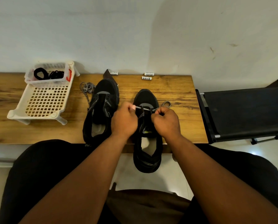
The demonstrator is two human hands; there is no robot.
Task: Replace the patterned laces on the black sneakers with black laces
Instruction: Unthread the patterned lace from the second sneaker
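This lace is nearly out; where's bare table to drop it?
Bare wood lies right of the right sneaker, up to the table edge, and left of the white rack. Crowded: between the rack and left sneaker, where the removed lace lies.

black sneakers [146, 101], black-and-white speckled lace [147, 109]

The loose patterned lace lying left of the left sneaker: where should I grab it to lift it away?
Pinch the patterned lace at its bunched coil near the far end, coming straight down from above. The coil lies flat on the table with bare wood around it; its thin tail runs toward the left sneaker, harder to pinch.
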